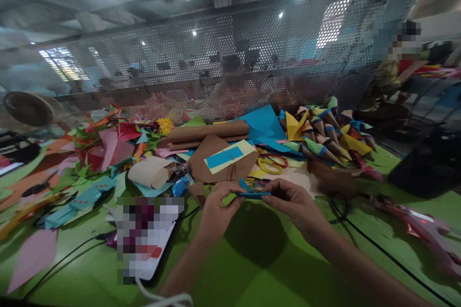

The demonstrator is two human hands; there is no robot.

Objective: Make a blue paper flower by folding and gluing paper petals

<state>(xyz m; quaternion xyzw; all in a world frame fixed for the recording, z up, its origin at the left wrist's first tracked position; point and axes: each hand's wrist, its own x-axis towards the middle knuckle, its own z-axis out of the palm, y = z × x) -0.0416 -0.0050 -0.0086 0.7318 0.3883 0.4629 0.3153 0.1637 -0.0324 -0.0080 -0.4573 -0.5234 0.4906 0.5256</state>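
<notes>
A small folded piece of blue paper (253,195) is stretched between my two hands above the green table. My left hand (220,205) pinches its left end between thumb and fingers. At its right end my right hand (290,201) pinches it the same way. One blue point of the paper sticks up near the left fingertips. Just beyond my hands lie a brown sheet (201,158) and a pale yellow strip with a blue rectangle (230,155) on it. Yellow-handled scissors (270,165) rest behind the paper, partly overlapped by other things.
A pink glue gun (418,220) with a black cable lies at right. At left sit a phone-like device (158,249), a yellow tool (29,213) and heaped paper scraps (111,146). Finished-looking paper cones (324,134) pile at the back right, before a perforated metal screen (216,67). A person (391,76) sits beyond.
</notes>
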